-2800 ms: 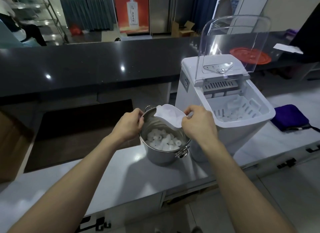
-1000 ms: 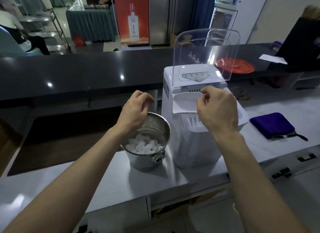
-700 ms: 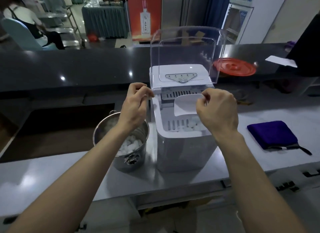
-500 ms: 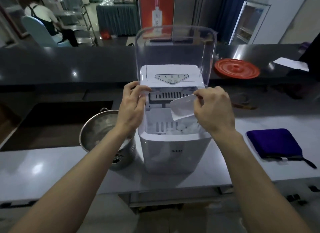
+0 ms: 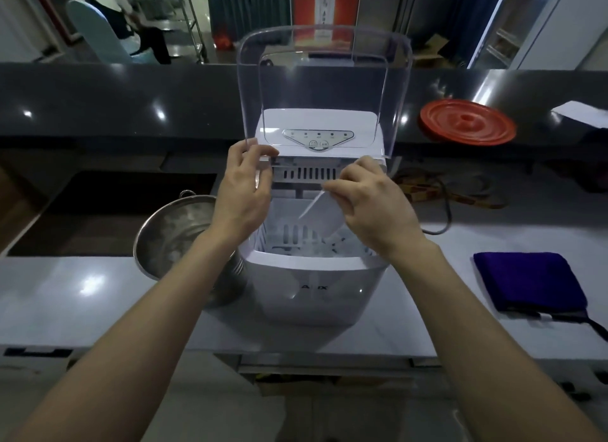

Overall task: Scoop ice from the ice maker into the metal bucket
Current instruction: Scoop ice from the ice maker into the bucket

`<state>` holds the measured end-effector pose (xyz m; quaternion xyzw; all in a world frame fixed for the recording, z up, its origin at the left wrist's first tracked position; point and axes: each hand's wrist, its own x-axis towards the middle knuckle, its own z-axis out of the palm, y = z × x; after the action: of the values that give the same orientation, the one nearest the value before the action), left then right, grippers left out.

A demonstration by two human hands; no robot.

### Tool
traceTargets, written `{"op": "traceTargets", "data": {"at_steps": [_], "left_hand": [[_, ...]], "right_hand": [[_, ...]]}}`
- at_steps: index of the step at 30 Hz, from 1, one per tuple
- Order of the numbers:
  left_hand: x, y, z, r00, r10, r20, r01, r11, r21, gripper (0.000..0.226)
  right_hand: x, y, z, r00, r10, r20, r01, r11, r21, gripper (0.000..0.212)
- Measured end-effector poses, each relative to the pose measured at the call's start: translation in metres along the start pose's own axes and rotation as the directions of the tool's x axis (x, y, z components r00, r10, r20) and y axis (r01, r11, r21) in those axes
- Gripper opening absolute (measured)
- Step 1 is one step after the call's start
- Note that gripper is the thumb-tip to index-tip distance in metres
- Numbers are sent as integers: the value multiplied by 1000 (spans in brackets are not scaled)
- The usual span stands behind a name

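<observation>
R hand [image 5: 371,208] pinches the white scoop [image 5: 324,216] btw thumb and fingertips, fingers curled; the handle is hidden inside the grip. Scoop is turned on edge and tilted, down in the open top of the maker [image 5: 316,287], w/ its lower tip at the ice [image 5: 296,244]. Can't tell if it touches, since that patch is blurred, white on white.

L hand [image 5: 243,191] curls thumb and fingers round the maker's back-left corner, right at the foot of the clear lid [image 5: 324,79], which stands upright. Whether it clamps the lid's edge or the body itself is hard to make out.

Bucket [image 5: 171,231] stands on the grey counter [image 5: 65,293] just left of the maker, touching or nearly so. L forearm crosses over its right side and hides part of the rim. Pale lumps lie inside it, too blurred to count.

Right of the maker, well apart, lies a folded purple cloth [image 5: 529,283] w/ a black strap [image 5: 592,326] running off frame. On the dark ledge [image 5: 131,99] behind sit a red disc [image 5: 467,122] and a white sheet [image 5: 582,112], the sheet cut off by the right edge. Cord [image 5: 444,195] loops behind R hand, ends hidden.
</observation>
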<state>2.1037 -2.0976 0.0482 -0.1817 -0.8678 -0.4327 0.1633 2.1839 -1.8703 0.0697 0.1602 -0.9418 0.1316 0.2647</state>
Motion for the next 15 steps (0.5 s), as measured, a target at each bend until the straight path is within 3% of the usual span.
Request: {"op": "traceTargets", "data": {"at_steps": [5,15], "left_hand": [[0,2,-2,1000,-2,6,2,1000,-4,24],[-2,1,-1,1000,16,-6,-16,997,69,26]], "right_hand": [[8,4,10,997,-78,-14,78,997,-9,18],[2,10,20,997,-72,2,72,997,15,21]]}}
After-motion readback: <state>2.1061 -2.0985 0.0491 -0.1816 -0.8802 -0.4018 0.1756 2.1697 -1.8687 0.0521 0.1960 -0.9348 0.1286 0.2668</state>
